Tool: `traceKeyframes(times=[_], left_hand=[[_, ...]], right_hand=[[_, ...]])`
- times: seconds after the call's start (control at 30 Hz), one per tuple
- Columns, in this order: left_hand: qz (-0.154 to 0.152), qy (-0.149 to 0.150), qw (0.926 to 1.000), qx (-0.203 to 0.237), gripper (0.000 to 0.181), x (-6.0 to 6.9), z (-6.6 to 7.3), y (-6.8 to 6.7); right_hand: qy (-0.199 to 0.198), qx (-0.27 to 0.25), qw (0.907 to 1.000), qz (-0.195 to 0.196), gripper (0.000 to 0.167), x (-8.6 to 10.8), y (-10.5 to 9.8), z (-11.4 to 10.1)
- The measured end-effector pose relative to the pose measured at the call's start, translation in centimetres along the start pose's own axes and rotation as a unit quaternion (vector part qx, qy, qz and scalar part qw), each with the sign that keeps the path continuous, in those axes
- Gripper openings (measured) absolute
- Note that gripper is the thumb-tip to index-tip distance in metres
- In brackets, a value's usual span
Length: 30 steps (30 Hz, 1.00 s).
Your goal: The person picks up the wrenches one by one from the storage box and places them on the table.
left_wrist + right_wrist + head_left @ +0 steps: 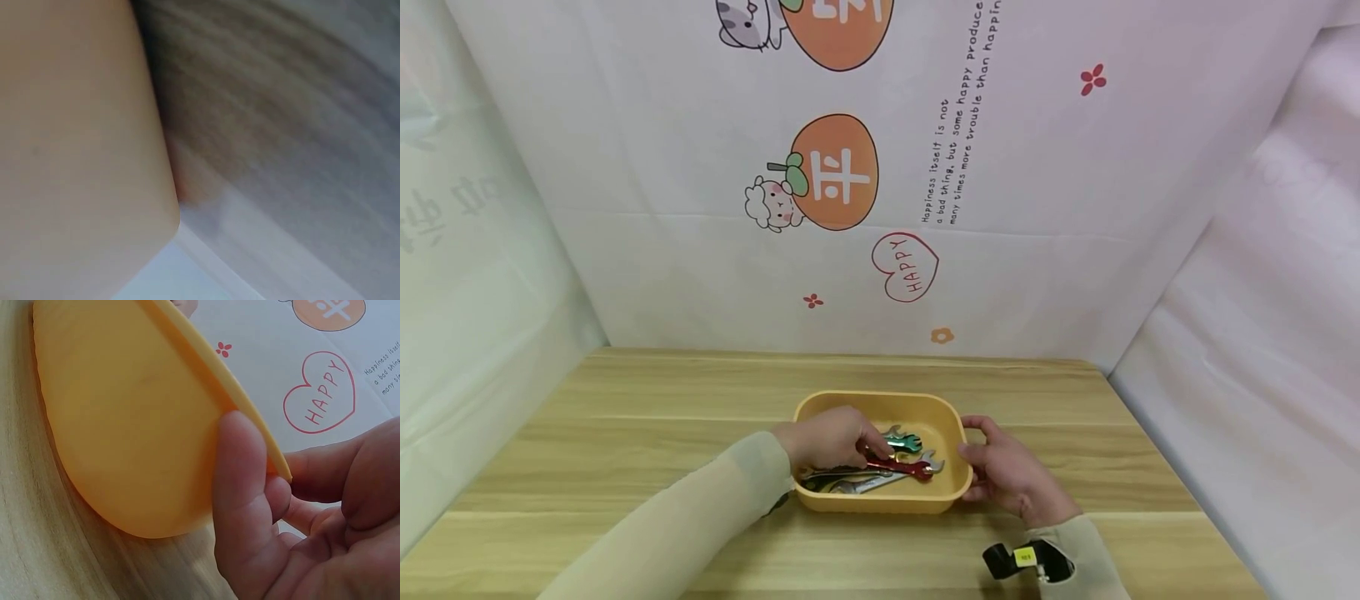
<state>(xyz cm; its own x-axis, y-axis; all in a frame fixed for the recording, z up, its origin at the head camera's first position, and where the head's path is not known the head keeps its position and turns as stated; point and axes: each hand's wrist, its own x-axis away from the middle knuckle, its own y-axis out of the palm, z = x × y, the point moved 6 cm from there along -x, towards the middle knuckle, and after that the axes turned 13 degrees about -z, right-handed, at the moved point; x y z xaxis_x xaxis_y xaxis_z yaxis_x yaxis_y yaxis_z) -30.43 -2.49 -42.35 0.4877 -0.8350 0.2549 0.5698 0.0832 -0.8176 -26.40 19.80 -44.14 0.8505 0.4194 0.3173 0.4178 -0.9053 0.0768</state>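
A yellow tray (880,504) on the table holds several wrenches, among them a red wrench (917,470), a green wrench (908,443) and a silver wrench (876,482). My left hand (829,439) reaches in over the tray's left side, its curled fingertips at the red wrench; whether they pinch it is hard to tell. My right hand (1009,471) grips the tray's right rim. In the right wrist view, the fingers of my right hand (319,512) pinch the rim of the yellow tray (137,425). The left wrist view is blurred, filled mostly by a pale surface.
The wooden table (700,392) surrounds the tray. Behind it hangs a white printed cloth (1037,275), with further white cloth at the left (482,292) and right (1247,333). A black device (1018,560) sits at the right wrist.
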Motion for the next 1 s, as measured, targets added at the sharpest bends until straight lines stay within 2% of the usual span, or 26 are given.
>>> traceKeyframes(times=[0.2, 0.47, 0.77, 1.0], left_hand=[[0.000, 0.038, 0.9961, -0.079, 0.037, -0.12, 0.47, 0.26], [0.013, 0.067, 0.9923, -0.103, 0.036, -0.18, 0.85, 0.45], [0.031, 0.023, 0.9931, -0.111, 0.033, -0.11, 0.78, 0.11], [0.042, 0.016, 0.9917, -0.120, 0.033, -0.15, 0.93, -0.06]], right_hand=[[-0.001, 0.002, 1.0000, 0.000, 0.048, 0.02, -0.04, -0.04], [-0.003, 0.007, 1.0000, -0.001, 0.048, 0.04, -0.06, -0.16], [-0.004, 0.005, 0.9999, -0.009, 0.049, 0.01, -0.01, -0.05], [-0.007, 0.009, 0.9999, -0.005, 0.048, -0.01, 0.04, -0.03]])
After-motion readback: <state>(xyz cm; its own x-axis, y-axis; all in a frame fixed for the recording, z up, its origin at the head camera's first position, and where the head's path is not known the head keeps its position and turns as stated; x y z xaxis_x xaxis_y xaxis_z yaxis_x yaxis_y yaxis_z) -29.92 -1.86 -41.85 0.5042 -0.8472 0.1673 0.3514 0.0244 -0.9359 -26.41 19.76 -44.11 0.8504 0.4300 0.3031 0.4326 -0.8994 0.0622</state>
